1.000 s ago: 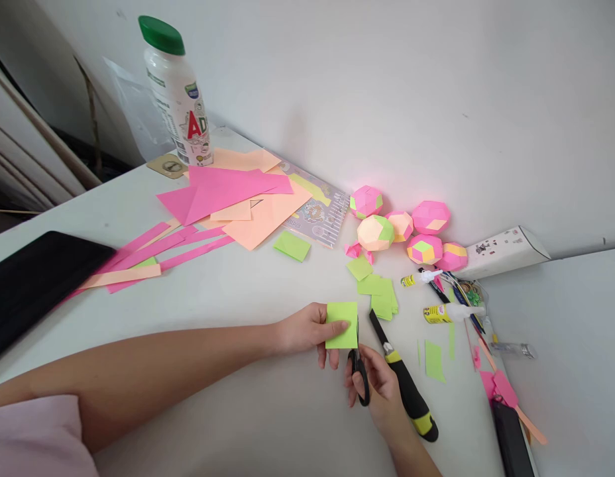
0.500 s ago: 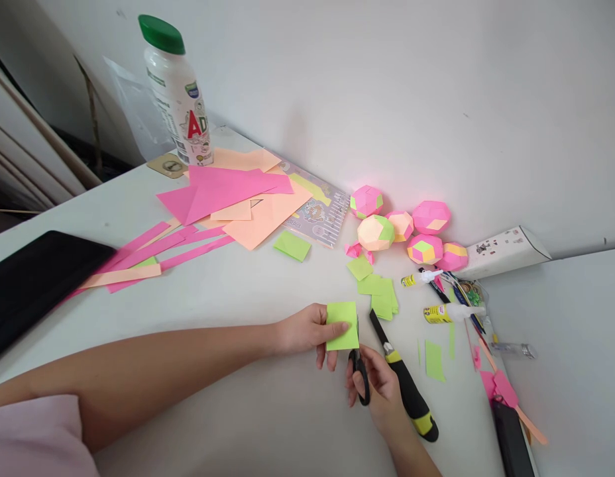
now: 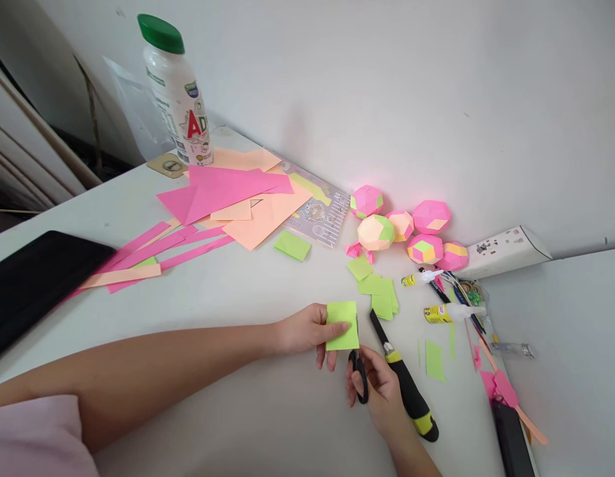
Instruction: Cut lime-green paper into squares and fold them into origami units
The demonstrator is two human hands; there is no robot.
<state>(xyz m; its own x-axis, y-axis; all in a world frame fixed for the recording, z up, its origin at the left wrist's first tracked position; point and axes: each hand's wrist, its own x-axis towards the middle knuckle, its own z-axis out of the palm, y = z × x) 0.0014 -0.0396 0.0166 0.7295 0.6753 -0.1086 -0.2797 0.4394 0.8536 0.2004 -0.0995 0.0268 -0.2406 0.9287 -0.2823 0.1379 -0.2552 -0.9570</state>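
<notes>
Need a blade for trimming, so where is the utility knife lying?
In the head view, the utility knife lies right of centre, just beyond the right hand holding scissors, below the green paper squares.

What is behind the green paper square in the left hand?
Fingers of the left hand show below the green square. The blades of the scissors go up at its right edge, mostly covered; only black handles are clear.

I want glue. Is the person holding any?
No, both glue bottles lie on the table; left hand holds green paper, right hand scissors.
</notes>
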